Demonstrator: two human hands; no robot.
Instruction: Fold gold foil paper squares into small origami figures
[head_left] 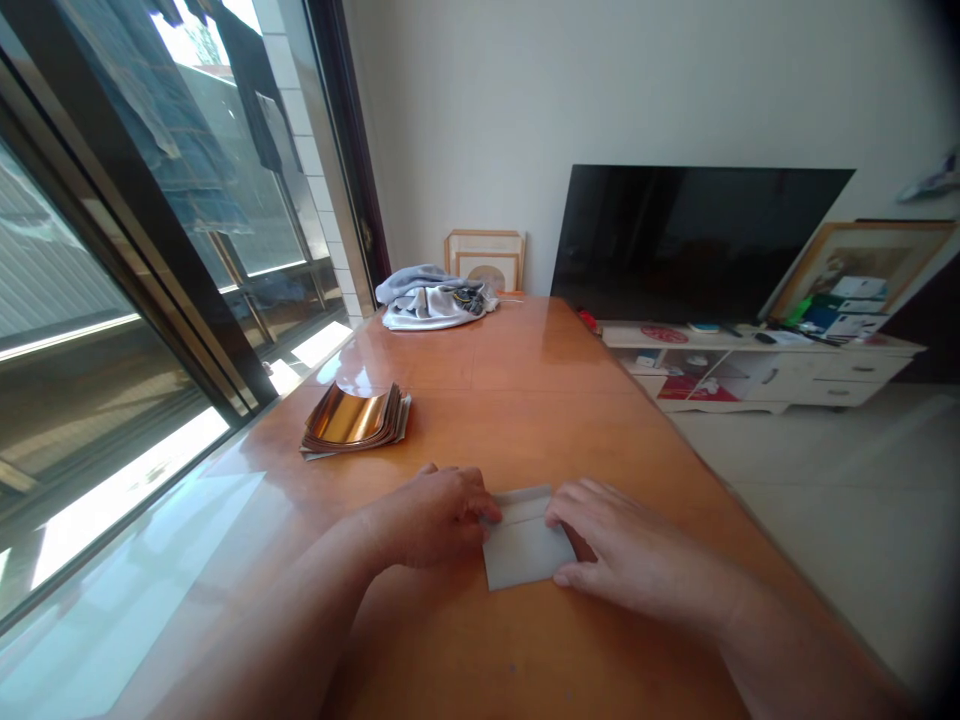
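Observation:
A small grey card (527,552) with a crease running across its upper part lies on the wooden table in front of me. My left hand (448,515) has its fingers curled at the card's left edge, the fingertips pressing near the crease. At the right side, my right hand (626,545) grips the card, fingers along the top right edge and thumb at the lower right corner. Beyond my left hand sits a stack of curved, shiny copper-coloured sheets (352,415), their edges fanned slightly to the right.
The orange-brown wooden table (517,360) stretches away from me. Bundled grey fabric (435,300) lies at its far end, near framed pictures (486,245). Sliding glass doors (97,330) stand to the left. A television (697,245) and white cabinet (795,380) are at the right.

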